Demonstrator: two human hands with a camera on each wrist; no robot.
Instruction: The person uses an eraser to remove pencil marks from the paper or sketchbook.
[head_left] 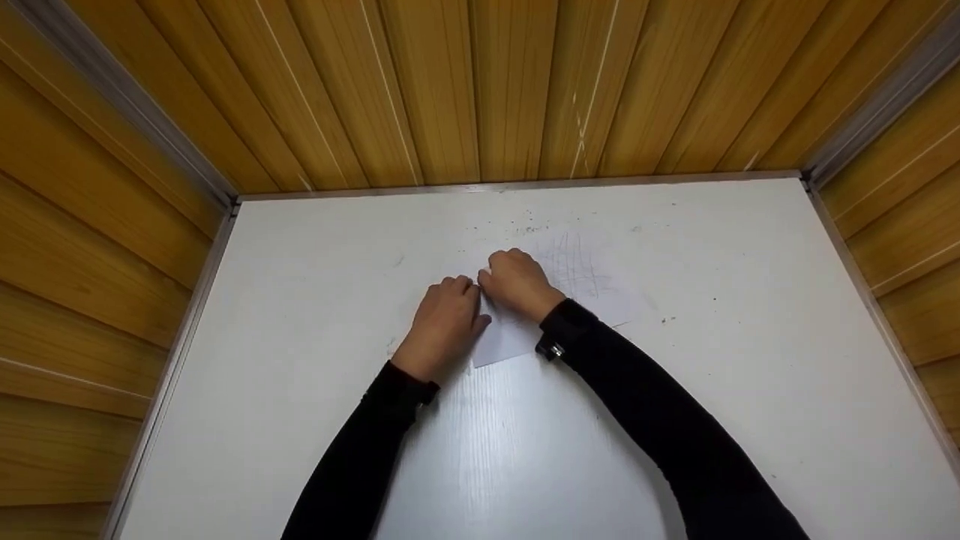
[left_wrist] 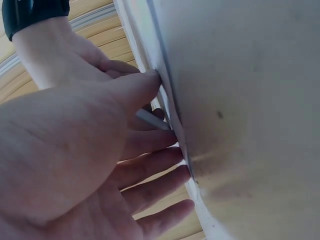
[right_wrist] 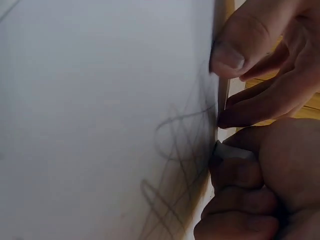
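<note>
The paper [head_left: 592, 289], scribbled with pencil, lies flat mid-desk [head_left: 300, 300]. Left hand [head_left: 444, 324] presses its edge with straight fingers [left_wrist: 150, 175]; right hand [head_left: 517, 281] pinches a small white eraser [right_wrist: 235, 151]. Best to keep the sheet pinned and rub lightly, or it may crease.

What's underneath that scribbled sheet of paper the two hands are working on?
The paper lies on the white table, which shows bare all round it. The left hand and right hand cover its near-left part, so anything beneath there is hidden.
</note>
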